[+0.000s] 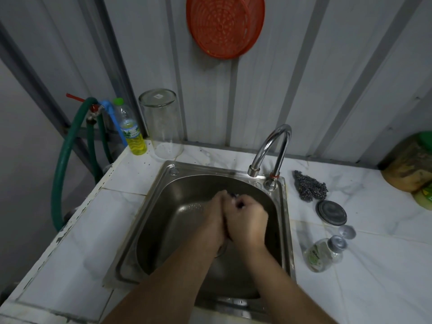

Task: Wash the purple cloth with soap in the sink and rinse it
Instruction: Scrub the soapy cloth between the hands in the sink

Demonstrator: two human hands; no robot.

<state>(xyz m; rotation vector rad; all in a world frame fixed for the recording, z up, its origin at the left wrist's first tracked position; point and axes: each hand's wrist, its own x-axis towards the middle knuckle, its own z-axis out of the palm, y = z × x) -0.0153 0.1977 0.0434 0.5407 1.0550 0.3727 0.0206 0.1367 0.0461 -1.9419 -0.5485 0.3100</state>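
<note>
Both hands meet over the middle of the steel sink (pixel 149 220), pressed tight against each other: the left hand (pixel 214 216) lies with its palm against the right hand (pixel 247 222), whose fingers are curled into a fist. Only a small dark scrap of the purple cloth (pixel 235 195) peeks out at the top between them, so the cloth is squeezed inside the two hands, above the basin. A curved chrome faucet (pixel 272 148) stands at the sink's back right corner; whether water runs from it cannot be told. On the white marble-look counter (pixel 350 265) to the right lie a steel-wool scourer (pixel 309 185), a round dark lid (pixel 331 212) and a small clear glass bottle (pixel 321 253) on its side. At the back left stand an upturned glass jar (pixel 161 123) and a plastic bottle of yellow liquid (pixel 131 129), beside a green hose (pixel 67 160). An orange plastic basket (pixel 224 24) hangs on the corrugated wall.
</note>
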